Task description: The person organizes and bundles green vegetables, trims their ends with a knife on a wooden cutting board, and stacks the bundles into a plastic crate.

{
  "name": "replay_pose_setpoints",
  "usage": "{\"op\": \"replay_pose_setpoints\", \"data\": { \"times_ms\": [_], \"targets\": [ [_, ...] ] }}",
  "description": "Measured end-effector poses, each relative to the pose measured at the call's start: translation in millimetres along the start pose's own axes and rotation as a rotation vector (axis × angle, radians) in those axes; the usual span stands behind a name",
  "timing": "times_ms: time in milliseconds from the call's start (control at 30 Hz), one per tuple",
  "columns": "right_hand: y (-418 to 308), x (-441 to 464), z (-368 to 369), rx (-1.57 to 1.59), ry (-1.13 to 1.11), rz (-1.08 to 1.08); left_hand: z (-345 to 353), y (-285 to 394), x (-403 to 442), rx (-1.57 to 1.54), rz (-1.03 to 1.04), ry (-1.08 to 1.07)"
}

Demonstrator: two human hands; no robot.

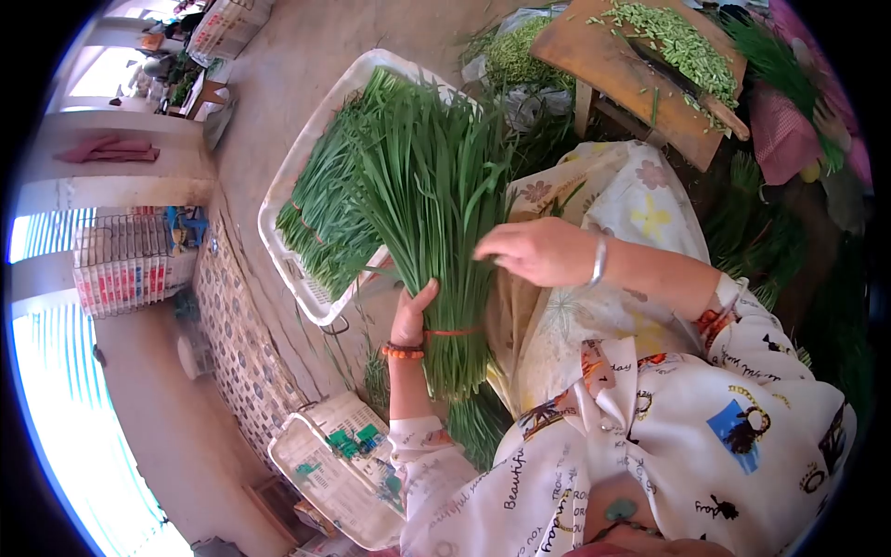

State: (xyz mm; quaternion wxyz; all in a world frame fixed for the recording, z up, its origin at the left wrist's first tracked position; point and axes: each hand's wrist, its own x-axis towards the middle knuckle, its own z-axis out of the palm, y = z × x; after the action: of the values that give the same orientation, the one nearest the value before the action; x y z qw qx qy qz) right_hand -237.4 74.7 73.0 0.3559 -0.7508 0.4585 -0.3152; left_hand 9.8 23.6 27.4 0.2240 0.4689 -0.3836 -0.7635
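Note:
A thick bundle of long green leafy stalks (436, 204) stands upright in front of me, with a red band (453, 331) around its lower part. My left hand (409, 316), with an orange beaded bracelet on the wrist, grips the bundle's left side just above the band. My right hand (534, 251), wearing a silver bangle, is at the bundle's right side; its fingers are bent together near the leaves, and whether they hold a leaf is too small to tell. Behind the bundle, more banded greens (320, 200) lie in a white plastic basket (271, 218).
At the upper right, a wooden board (594, 56) holds chopped green pieces and a knife (664, 70). A flowered cloth (613, 204) covers my lap. A paper-lined white tray (325, 473) sits lower left. Another person's hand (829, 125) shows at far right.

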Motion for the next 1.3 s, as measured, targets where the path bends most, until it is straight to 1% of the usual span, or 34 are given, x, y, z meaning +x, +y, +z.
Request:
{"op": "replay_pose_setpoints", "data": {
  "times_ms": [67,100,133,200,233,267,333,367,500,600,667,700,733,767,800,833,867,900,933,967,1000,1033,1067,1100,1133,1167,1233,1267,1300],
  "targets": [
    [-3.7,16.6,12.1,-0.146,0.128,-0.244,4.4,-1.9,0.7,0.031,0.005,0.031],
    [-6.3,23.5,17.1,-0.232,0.12,-0.282,10.7,0.8,-0.6,0.041,0.024,0.069],
    [-2.9,25.4,21.7,-0.234,0.127,-0.279,12.5,0.8,0.0,0.048,0.023,0.064],
    [5.9,28.0,32.3,-0.433,0.017,-0.027,13.5,-1.7,0.9,0.036,0.065,0.093],
    [10.8,24.3,33.1,-0.532,-0.048,-0.02,14.6,-5.2,2.4,0.018,0.078,0.145],
    [9.0,21.6,31.3,-0.532,-0.047,-0.023,15.3,-5.7,2.3,0.019,0.08,0.147],
    [3.0,12.1,28.0,-0.507,-0.222,0.143,17.0,-8.5,2.0,-0.101,0.124,0.167],
    [6.8,8.3,32.0,-0.494,-0.125,0.081,19.4,-6.3,0.2,-0.084,0.132,0.167],
    [13.4,6.4,33.6,-0.455,-0.062,0.041,17.0,-5.7,-1.4,-0.039,0.11,0.157],
    [19.5,9.8,29.3,-0.404,-0.012,0.004,21.1,-5.5,-4.8,0.009,0.11,0.202],
    [28.5,6.7,26.3,0.021,0.208,-0.169,25.4,-1.3,-8.4,0.136,0.185,0.231],
    [1.5,-0.4,-0.5,0.453,-0.024,0.34,26.6,2.7,-10.8,0.136,0.187,0.229],
    [8.8,-7.9,-5.1,0.711,-0.059,0.547,28.9,8.4,-13.1,0.257,0.198,0.26],
    [23.1,-15.6,1.8,0.968,0.0,0.718,33.1,13.4,-16.1,0.378,0.207,0.291],
    [42.7,-21.4,17.7,1.229,0.068,0.892,45.3,20.9,-21.3,0.376,0.206,0.287],
    [60.6,-24.6,36.9,1.51,0.111,1.061,63.6,29.7,-27.2,0.69,0.184,0.382],
    [60.2,-22.2,44.4,1.517,0.126,1.061,77.5,31.5,-29.2,1.009,0.162,0.47],
    [55.7,-14.5,49.9,1.746,0.249,1.092,84.0,19.8,-27.6,1.163,0.254,0.507],
    [57.0,-11.3,54.6,1.978,0.385,1.109,87.8,8.0,-27.7,1.324,0.405,0.435],
    [79.8,-11.6,77.2,2.039,0.224,0.672,97.6,0.4,-31.6,1.394,0.442,0.349],
    [82.0,-11.0,77.3,2.103,0.231,0.56,105.4,-3.8,-36.6,1.46,0.478,0.261],
    [84.0,-12.7,77.6,2.129,0.254,0.548,108.6,1.0,-44.8,1.468,0.48,0.231],
    [81.4,-11.7,69.3,2.135,0.288,0.567,109.8,11.6,-53.9,1.372,0.463,0.086],
    [78.7,-15.2,62.7,2.112,0.318,0.606,105.2,19.3,-60.3,1.269,0.441,-0.053],
    [74.4,-25.9,59.4,2.079,0.343,0.642,86.6,27.3,-65.0,1.051,0.444,-0.12],
    [71.7,-32.0,54.9,2.047,0.37,0.676,68.9,37.2,-69.8,0.912,0.331,-0.05],
    [72.9,-37.7,45.8,1.984,0.415,0.711,33.6,54.0,-68.2,0.872,0.175,0.072],
    [68.8,-47.9,42.5,1.939,0.435,0.747,20.2,50.2,-56.8,0.877,0.172,0.074],
    [70.3,-51.3,38.4,1.907,0.455,0.76,3.9,39.3,-37.8,0.816,-0.012,-0.058]
  ]
}}
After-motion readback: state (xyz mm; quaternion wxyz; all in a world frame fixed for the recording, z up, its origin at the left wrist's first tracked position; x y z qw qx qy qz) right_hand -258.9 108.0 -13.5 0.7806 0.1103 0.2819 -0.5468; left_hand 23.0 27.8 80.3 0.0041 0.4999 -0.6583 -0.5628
